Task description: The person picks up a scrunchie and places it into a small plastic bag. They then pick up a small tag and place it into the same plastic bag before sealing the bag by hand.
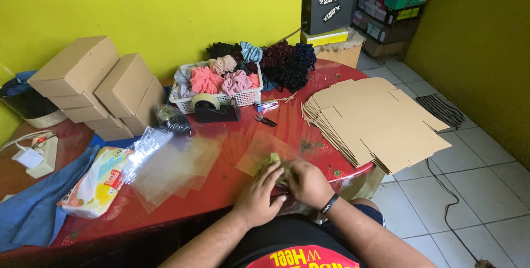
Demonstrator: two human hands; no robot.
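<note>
Both my hands work together at the near edge of the red table (287, 130). My left hand (258, 196) and my right hand (309, 184) press on a small pale green fabric piece (273, 163) inside a clear plastic bag (259, 149). The fingers of both hands are closed over the green piece, which is mostly hidden under them. A black band sits on my right wrist.
A stack of flat cardboard box blanks (372, 121) lies to the right. A white basket (221, 99) of scrunchies, a tape dispenser (212, 108), scissors (265, 120), loose clear bags (171, 166), a tissue pack (96, 182) and folded brown boxes (99, 83) lie left and behind.
</note>
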